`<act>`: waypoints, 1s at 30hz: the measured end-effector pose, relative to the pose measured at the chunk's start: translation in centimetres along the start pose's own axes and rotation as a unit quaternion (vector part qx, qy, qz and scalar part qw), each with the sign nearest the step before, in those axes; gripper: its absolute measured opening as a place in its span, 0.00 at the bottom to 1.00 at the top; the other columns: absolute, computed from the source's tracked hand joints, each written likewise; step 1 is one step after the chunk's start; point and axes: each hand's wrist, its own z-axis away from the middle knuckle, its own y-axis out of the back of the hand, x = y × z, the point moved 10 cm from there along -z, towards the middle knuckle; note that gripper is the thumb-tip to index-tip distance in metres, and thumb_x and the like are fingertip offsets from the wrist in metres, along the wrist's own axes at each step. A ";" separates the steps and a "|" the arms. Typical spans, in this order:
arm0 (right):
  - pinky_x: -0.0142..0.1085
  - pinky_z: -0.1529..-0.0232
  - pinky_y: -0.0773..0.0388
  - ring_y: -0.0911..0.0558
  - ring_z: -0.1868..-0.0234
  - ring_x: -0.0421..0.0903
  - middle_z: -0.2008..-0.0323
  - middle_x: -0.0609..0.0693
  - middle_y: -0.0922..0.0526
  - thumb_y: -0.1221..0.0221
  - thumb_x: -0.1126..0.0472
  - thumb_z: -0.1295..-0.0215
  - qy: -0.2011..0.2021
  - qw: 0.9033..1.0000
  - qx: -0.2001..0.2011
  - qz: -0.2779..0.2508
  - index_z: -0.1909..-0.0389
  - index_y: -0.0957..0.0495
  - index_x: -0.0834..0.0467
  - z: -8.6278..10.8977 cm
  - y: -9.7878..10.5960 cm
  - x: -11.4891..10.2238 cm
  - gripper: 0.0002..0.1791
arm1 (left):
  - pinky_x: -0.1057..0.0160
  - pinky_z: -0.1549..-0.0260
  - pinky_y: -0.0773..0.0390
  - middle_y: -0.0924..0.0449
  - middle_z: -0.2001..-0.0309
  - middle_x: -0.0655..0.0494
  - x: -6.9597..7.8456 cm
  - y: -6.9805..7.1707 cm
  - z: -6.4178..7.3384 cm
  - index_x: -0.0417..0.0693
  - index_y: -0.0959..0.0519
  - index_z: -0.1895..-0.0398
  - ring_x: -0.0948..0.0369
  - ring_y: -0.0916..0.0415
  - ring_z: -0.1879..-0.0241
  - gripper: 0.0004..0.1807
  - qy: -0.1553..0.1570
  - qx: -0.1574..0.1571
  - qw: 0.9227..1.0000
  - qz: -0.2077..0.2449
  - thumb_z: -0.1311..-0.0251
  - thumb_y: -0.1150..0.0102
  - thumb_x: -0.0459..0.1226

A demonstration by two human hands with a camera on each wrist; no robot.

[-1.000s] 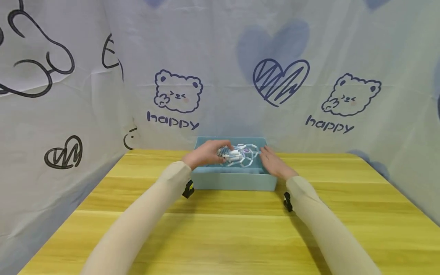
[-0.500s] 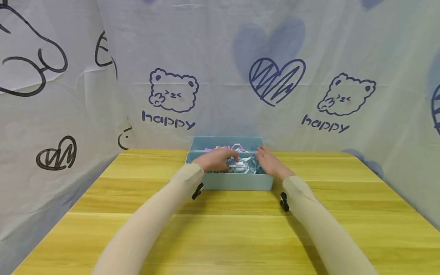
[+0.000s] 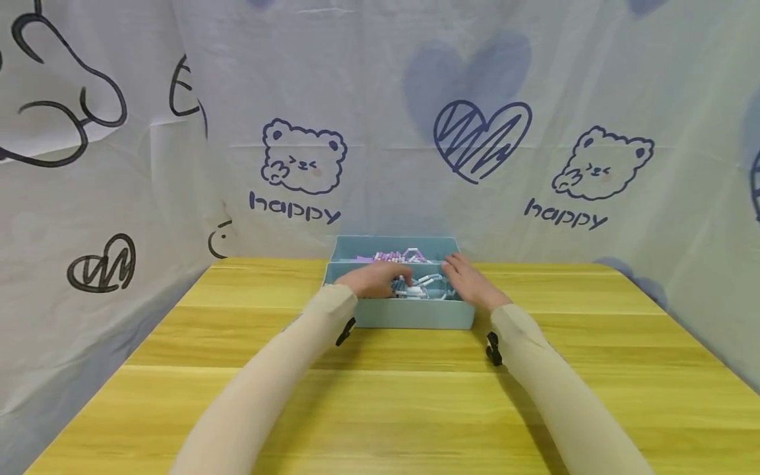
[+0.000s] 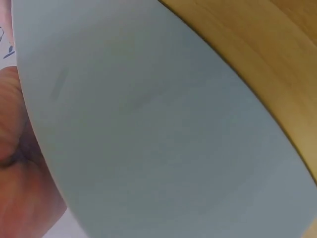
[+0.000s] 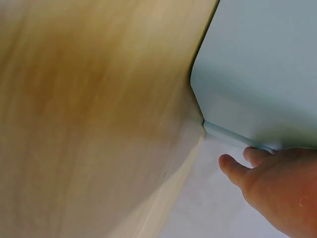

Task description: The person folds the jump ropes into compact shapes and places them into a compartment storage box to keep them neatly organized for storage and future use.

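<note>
A light blue two-compartment box stands at the table's back edge. My left hand reaches over its front wall, fingers curled on a blue-and-white beaded jump rope in the front compartment. Part of that rope hides behind the fingers. My right hand rests along the box's right rim with extended fingers. In the left wrist view the box wall fills most of the frame, beside part of my left hand. The right wrist view shows my right hand against the box's edge.
A purple-and-white beaded rope lies in the rear compartment. Wooden table surface spreads in front of the box and to both sides. A printed cloth hangs directly behind it.
My left hand has come down and nearer with the blue-and-white beaded jump rope, from above the box into its front compartment. The purple rope behind came into sight. The right hand stays at the rim.
</note>
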 end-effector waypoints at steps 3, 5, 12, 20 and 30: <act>0.57 0.29 0.57 0.55 0.26 0.65 0.26 0.70 0.55 0.71 0.50 0.19 0.000 1.000 -0.002 0.003 0.26 0.50 0.71 -0.1 0.0 -0.1 0.33 | 0.57 0.42 0.29 0.27 0.37 0.54 -0.2 -0.1 -0.1 0.54 0.22 0.50 0.57 0.32 0.40 0.22 0.007 -0.007 1.000 0.007 0.38 0.48 0.20; 0.58 0.29 0.57 0.55 0.26 0.66 0.26 0.70 0.55 0.71 0.50 0.19 0.000 1.000 -0.007 0.003 0.26 0.50 0.70 -0.2 -0.2 -0.3 0.33 | 0.57 0.43 0.29 0.27 0.37 0.54 -0.4 -0.2 0.0 0.54 0.22 0.50 0.57 0.32 0.40 0.22 0.012 -0.012 1.000 0.009 0.38 0.48 0.20; 0.59 0.30 0.57 0.56 0.26 0.66 0.26 0.69 0.56 0.71 0.48 0.19 -0.001 1.000 -0.009 -0.010 0.25 0.51 0.69 -0.4 -0.5 -0.2 0.33 | 0.54 0.41 0.30 0.31 0.34 0.53 -1.1 -0.3 0.2 0.56 0.22 0.48 0.53 0.35 0.35 0.24 0.018 -0.022 0.999 0.043 0.38 0.49 0.20; 0.59 0.30 0.55 0.55 0.26 0.66 0.26 0.70 0.57 0.69 0.47 0.19 0.013 1.000 0.018 -0.003 0.26 0.49 0.68 0.3 0.6 -1.0 0.34 | 0.53 0.44 0.27 0.35 0.32 0.50 -0.8 0.3 1.3 0.58 0.29 0.34 0.52 0.37 0.34 0.27 0.028 -0.032 0.994 0.105 0.35 0.43 0.31; 0.56 0.29 0.58 0.56 0.24 0.60 0.23 0.59 0.58 0.65 0.43 0.21 0.031 0.997 0.073 0.011 0.23 0.52 0.60 5.0 4.2 -4.9 0.35 | 0.49 0.38 0.34 0.41 0.29 0.46 -0.6 4.2 6.3 0.51 0.39 0.26 0.49 0.38 0.33 0.30 0.075 0.133 0.988 0.036 0.30 0.46 0.40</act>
